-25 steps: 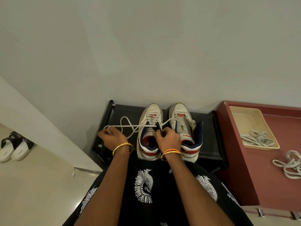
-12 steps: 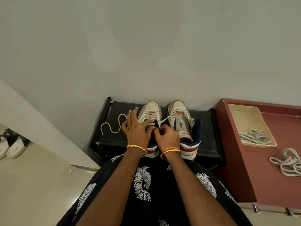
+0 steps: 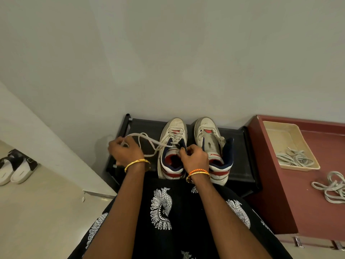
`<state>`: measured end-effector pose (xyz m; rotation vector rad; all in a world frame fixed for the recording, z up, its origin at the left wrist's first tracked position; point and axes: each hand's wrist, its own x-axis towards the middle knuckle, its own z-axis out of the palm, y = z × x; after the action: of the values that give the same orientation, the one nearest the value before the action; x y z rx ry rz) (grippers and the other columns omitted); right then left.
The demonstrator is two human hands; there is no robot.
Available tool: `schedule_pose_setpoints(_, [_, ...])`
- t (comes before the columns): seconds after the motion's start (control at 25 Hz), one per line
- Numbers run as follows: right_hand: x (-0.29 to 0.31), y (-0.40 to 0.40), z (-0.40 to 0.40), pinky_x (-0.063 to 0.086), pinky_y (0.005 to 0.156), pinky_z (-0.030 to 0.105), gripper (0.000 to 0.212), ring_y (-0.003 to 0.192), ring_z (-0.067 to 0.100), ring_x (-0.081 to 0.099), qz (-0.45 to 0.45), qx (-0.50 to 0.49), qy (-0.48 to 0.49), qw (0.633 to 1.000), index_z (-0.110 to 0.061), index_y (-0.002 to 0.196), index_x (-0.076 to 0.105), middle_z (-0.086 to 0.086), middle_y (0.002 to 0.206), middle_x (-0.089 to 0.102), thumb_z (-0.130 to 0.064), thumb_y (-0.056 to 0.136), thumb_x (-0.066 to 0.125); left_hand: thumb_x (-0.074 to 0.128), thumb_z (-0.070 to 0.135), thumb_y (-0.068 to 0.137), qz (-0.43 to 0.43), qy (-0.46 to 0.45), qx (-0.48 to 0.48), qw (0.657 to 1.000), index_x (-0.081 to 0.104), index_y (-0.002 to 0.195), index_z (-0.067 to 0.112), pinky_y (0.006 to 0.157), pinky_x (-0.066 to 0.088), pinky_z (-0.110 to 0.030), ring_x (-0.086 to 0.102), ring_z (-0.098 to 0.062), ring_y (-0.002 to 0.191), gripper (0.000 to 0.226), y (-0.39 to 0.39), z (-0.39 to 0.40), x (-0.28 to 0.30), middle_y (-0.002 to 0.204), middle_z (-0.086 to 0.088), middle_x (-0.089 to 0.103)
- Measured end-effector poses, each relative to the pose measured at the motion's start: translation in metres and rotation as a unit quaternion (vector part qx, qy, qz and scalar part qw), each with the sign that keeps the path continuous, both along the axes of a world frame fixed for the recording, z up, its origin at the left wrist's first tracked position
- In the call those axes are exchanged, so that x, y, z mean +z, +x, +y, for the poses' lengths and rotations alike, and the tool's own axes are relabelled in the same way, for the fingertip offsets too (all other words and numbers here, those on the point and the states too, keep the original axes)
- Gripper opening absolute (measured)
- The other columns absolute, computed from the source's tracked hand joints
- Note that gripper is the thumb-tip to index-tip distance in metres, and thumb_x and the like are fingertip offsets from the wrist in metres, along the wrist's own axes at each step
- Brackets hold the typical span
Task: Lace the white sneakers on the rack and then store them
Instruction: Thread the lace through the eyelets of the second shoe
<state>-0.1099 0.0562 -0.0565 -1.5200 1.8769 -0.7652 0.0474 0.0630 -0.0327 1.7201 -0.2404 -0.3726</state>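
Since half a second ago the left hand [image 3: 125, 152] has drawn the lace [image 3: 149, 141] out leftward, fingers curled round it, while the right hand [image 3: 195, 157] pinches the left sneaker [image 3: 172, 146] collar on the rack [image 3: 240, 165]; steady, even tension should seat each crossing.

White sneakers [image 3: 172, 146] with navy collars and red trim — off-white lace [image 3: 147, 141] — on a black rack [image 3: 240, 165]. Gold bangle [image 3: 137, 163]; orange-and-gold bangles [image 3: 198, 173]. Black garment, white peacock motifs [image 3: 161, 208]. Maroon cabinet [image 3: 306, 193]; cream tray [image 3: 280, 131]; black-and-white sandals [image 3: 16, 169].
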Motion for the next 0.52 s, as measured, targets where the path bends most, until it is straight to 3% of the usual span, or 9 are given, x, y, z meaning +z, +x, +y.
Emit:
schedule_pose_setpoints(0.04, [0.0,0.0,0.0,0.036,0.061,0.022,0.026,0.07,0.015,0.053,0.001,0.001,-0.001,1.0,-0.011,0.086,0.065,0.004,0.077,0.062,-0.036,0.089,0.058,0.054,0.014,0.09,0.036,0.023,0.027,0.999,0.053,0.106,0.003,0.102,0.038,-0.044,0.057,-0.029,0.104,0.019,0.005,0.002,0.0,0.115,-0.015,0.055])
schedule_pose_setpoints(0.12, [0.0,-0.001,0.0,0.035,0.062,0.022,0.026,0.07,0.016,0.053,0.003,0.001,0.001,1.0,-0.011,0.086,0.064,0.005,0.078,0.063,-0.036,0.088,0.059,0.056,0.018,0.087,0.01,0.102,0.015,0.995,0.051,0.111,0.005,0.103,0.033,-0.047,0.055,-0.031,0.107,0.027,0.007,0.005,0.001,0.117,-0.014,0.055])
schedule_pose_setpoints(0.2, [-0.003,0.001,-0.001,0.038,0.063,0.024,0.024,0.075,0.019,0.057,0.004,0.0,0.0,1.0,-0.011,0.09,0.063,0.005,0.081,0.063,-0.034,0.088,0.059,0.067,0.023,0.078,-0.108,0.148,-0.075,0.98,0.046,0.121,0.009,0.103,0.03,-0.05,0.046,-0.032,0.12,0.049,-0.001,0.008,0.0,0.127,-0.013,0.047])
schedule_pose_setpoints(0.28, [-0.006,0.005,-0.001,0.047,0.07,0.028,0.024,0.087,0.021,0.061,-0.001,0.008,-0.026,1.0,-0.013,0.105,0.061,0.005,0.096,0.064,-0.029,0.087,0.06,0.075,0.029,0.069,-0.239,0.155,-0.209,0.935,0.046,0.122,0.015,0.103,0.029,-0.05,0.036,-0.027,0.126,0.062,-0.017,0.008,-0.002,0.13,-0.009,0.04])
schedule_pose_setpoints(0.4, [-0.007,0.006,-0.004,0.049,0.091,0.035,0.036,0.108,0.025,0.054,0.012,0.081,-0.114,0.99,-0.013,0.121,0.058,0.012,0.119,0.054,-0.01,0.085,0.059,0.071,0.035,0.072,-0.324,0.213,-0.388,0.836,0.052,0.114,0.02,0.098,0.033,-0.043,0.036,-0.022,0.119,0.048,-0.036,0.007,-0.014,0.124,-0.005,0.037])
schedule_pose_setpoints(0.52, [-0.004,0.009,-0.01,0.045,0.097,0.047,0.032,0.118,0.035,0.047,0.127,0.146,-0.182,0.964,-0.011,0.111,0.067,0.018,0.126,0.051,-0.003,0.082,0.06,0.064,0.027,0.083,-0.278,0.195,-0.419,0.842,0.056,0.107,0.014,0.088,0.047,-0.04,0.052,-0.023,0.105,0.028,-0.034,-0.001,-0.025,0.113,-0.007,0.05])
